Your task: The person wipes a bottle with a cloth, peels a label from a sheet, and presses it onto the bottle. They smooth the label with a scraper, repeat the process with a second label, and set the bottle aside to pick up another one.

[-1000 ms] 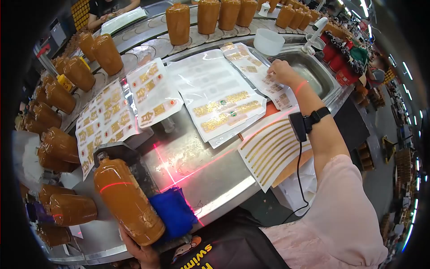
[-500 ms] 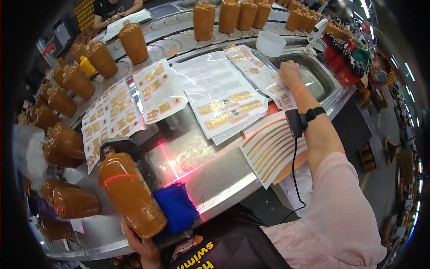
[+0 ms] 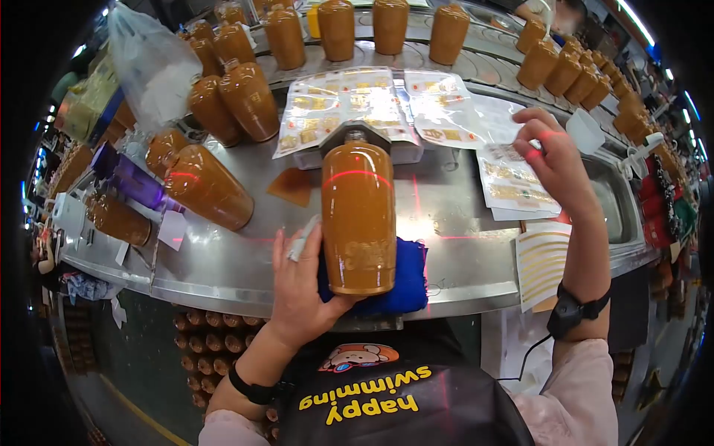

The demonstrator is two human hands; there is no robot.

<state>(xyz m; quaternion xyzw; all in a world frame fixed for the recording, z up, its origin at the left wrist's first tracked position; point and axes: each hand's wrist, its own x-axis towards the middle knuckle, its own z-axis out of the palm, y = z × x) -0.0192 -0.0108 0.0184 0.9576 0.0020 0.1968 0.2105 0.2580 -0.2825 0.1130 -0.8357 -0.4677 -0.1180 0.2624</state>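
Note:
A glossy brown bottle (image 3: 358, 215) lies in front of me, its neck in a dark notched support (image 3: 375, 135) and its base over a folded blue cloth (image 3: 409, 279). A red laser line crosses its shoulder. My left hand (image 3: 301, 286) is beside the bottle's lower left side, fingers stretched out and thumb at the base; white wrapping covers one finger. Over the sheets of gold stickers (image 3: 513, 184) at the right, my right hand (image 3: 554, 160) is raised with its fingers curled together. Whatever is at its fingertips is too blurred to name.
Several brown bottles (image 3: 336, 33) stand on the curved conveyor behind. Another bottle (image 3: 208, 187) leans at the left near a purple object (image 3: 134, 178). More sticker sheets (image 3: 439, 111) lie behind the support. A sink (image 3: 621, 201) and a white bowl (image 3: 585, 132) are at the right.
My view has swung left and now centres on the bottle. My right hand has lifted off the sticker sheet. The left hand now shows its fingers beside the bottle.

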